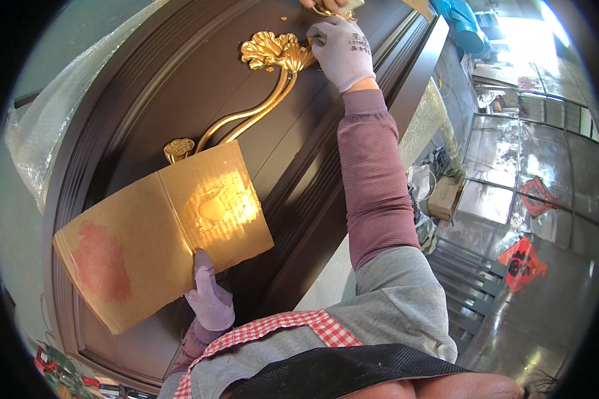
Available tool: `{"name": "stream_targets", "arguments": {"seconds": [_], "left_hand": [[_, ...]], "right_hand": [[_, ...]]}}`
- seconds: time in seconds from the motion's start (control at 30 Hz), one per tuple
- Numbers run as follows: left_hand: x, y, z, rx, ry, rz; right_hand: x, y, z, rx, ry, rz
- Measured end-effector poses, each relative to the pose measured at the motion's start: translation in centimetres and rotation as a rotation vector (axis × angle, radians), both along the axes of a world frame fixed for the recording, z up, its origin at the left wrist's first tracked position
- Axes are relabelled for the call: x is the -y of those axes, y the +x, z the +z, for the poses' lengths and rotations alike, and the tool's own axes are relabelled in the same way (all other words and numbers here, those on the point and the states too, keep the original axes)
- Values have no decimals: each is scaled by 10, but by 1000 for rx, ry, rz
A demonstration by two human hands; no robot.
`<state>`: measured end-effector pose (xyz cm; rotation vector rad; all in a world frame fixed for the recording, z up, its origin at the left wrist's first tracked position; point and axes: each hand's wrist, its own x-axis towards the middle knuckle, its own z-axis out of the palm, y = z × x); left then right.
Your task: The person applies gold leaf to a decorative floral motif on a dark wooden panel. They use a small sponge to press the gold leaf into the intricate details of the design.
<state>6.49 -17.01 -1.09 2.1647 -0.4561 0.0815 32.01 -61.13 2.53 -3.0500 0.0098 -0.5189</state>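
Big panel [166,93] takes up the middle of the room, ornament [270,52] on it. Cardboard sheet [154,243] is over the panel, in front of the ornament's near end, left hand [209,300] at its near edge. Right hand [343,53]'s way up by the ornament's far end, another person's hand [324,4] just beyond. Plastic wrap [60,126] off left, box [444,197] and slatted frame [464,286] off right.

bubble wrap [50,130], left; brown carton [444,198], right; grey slatted frame [464,287]; red diamond-shaped paper [520,264], far right
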Motion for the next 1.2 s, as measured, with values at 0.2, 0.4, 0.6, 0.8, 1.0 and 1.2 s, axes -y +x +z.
{"name": "stream_targets", "arguments": {"seconds": [0.2, 0.4, 0.6, 0.8, 1.0, 1.2], "left_hand": [[-1, -3, -7, 11, -17, -4], [-5, -5, -20, 88, -40, -41], [-2, -3, -8, -5, 54, 5], [-2, -1, -11, 90, 64, -21], [-3, -1, -5, 9, 84, -20], [-2, -3, -8, -8, 31, -33]], "right_hand": [[12, -21, 7, 201, 143, -110], [11, -39, 10, 118, 199, -18], [-9, -42, 12, -52, 236, 7], [17, -36, 5, 95, 214, -70], [-18, -47, 13, -80, 304, 66], [9, -40, 10, 69, 272, 0]]}}
